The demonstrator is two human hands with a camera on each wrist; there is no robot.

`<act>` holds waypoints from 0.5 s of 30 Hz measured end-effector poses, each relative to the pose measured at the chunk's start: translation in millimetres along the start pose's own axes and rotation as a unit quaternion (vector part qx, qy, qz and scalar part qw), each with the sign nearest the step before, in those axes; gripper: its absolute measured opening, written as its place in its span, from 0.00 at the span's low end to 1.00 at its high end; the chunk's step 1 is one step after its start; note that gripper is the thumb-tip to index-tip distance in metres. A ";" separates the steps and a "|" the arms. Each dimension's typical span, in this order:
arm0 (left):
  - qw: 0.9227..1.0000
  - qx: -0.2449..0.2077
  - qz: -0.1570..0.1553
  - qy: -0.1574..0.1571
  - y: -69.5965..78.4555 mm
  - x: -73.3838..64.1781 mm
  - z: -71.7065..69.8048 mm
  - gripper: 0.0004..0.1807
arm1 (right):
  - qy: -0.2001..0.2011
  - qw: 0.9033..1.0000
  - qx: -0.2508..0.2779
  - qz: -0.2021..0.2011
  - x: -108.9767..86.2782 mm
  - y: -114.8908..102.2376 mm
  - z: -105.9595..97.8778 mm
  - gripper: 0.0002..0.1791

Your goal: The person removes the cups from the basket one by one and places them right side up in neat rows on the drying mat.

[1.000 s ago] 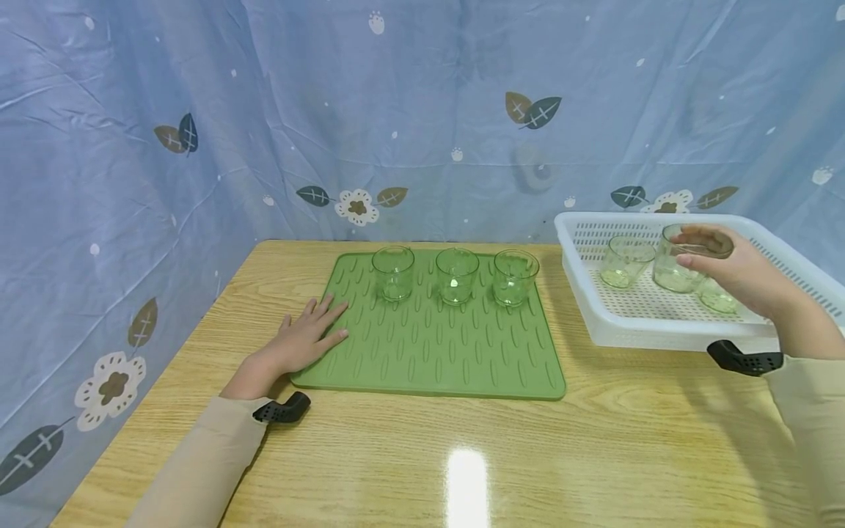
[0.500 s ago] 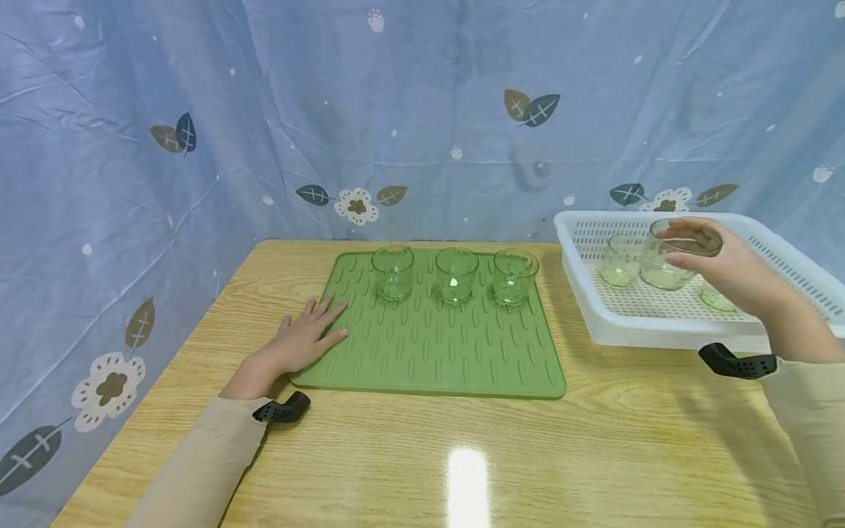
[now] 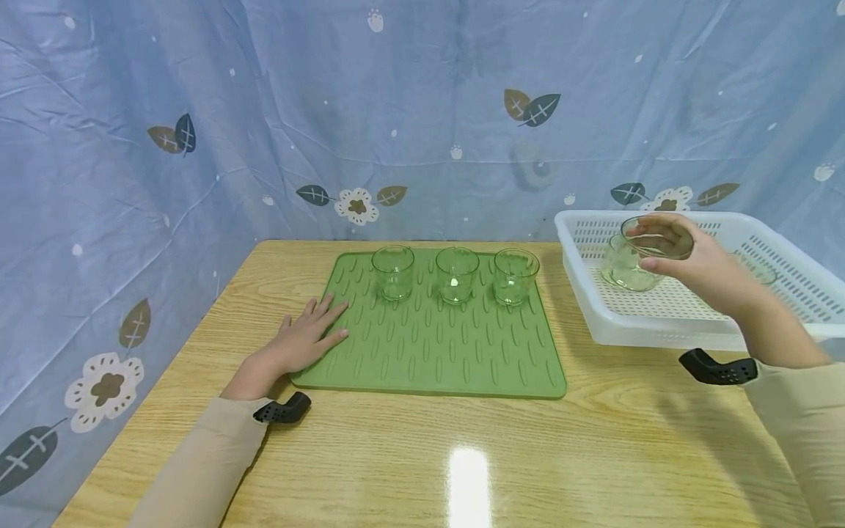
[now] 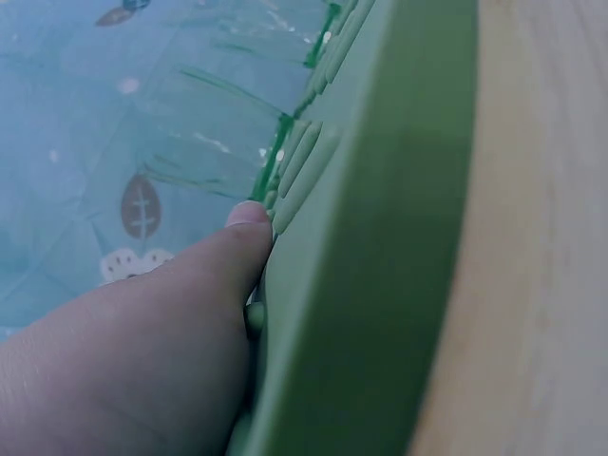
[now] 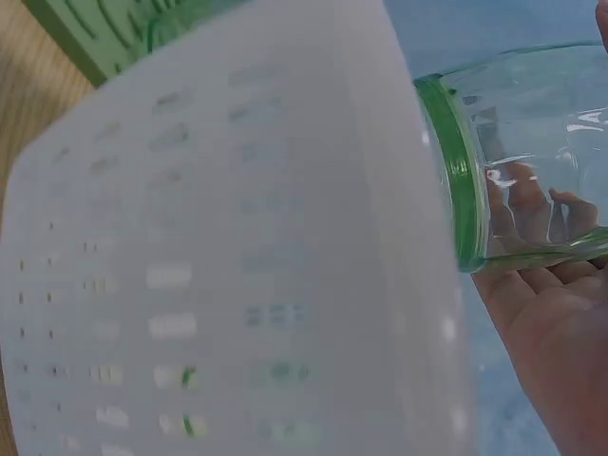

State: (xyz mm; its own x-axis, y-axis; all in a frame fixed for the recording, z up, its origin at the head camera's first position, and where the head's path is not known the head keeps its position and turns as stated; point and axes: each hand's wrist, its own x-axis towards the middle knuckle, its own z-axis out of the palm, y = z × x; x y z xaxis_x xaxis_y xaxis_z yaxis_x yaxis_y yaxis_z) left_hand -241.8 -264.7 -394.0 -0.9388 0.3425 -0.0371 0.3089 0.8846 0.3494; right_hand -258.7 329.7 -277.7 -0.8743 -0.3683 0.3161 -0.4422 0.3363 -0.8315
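Observation:
My right hand [image 3: 709, 271] grips a clear, greenish drinking glass [image 3: 639, 270] by its upper part, over the left portion of the white plastic basket [image 3: 660, 334]. In the right wrist view, fingers show through the wall of the held glass [image 5: 541, 152], beyond the basket's side [image 5: 228, 228]. Another glass [image 3: 610, 268] is partly hidden behind the held one. My left hand [image 3: 297, 348] rests flat with spread fingers on the left edge of the green mat [image 3: 422, 367]. Three similar glasses [image 3: 394, 275] stand upright in a row along the mat's back part.
One more glass [image 3: 759, 270] lies in the basket's right part, partly hidden by the right hand. The wooden table [image 3: 370, 455] extends in front of the mat and basket. A blue patterned curtain [image 3: 422, 117] hangs behind and to the left.
My right hand has moved left and slightly up inside the basket area, carrying the glass with it toward the basket's left side. The left hand and the three glasses on the mat stay put.

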 end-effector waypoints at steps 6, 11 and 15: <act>1.000 0.001 0.001 0.002 -0.5 0.7 0.2 0.39 | -0.029 0.996 0.073 -0.035 4.3 -6.6 14.4 0.32; 1.000 0.003 0.001 0.002 -1.0 1.1 0.3 0.39 | -0.045 0.993 0.099 -0.050 9.4 -11.2 30.3 0.32; 1.000 0.003 0.001 0.001 -1.0 1.3 0.1 0.39 | -0.049 0.993 0.100 -0.043 13.7 -14.1 44.8 0.32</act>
State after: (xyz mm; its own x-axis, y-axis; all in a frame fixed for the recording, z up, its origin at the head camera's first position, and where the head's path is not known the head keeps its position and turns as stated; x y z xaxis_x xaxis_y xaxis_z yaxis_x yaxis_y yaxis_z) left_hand -243.4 -265.2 -394.4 -0.9388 0.3428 -0.0341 0.3112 0.8863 0.3429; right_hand -255.5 281.0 -282.1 -0.8063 -0.4750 0.3523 -0.4580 0.1245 -0.8802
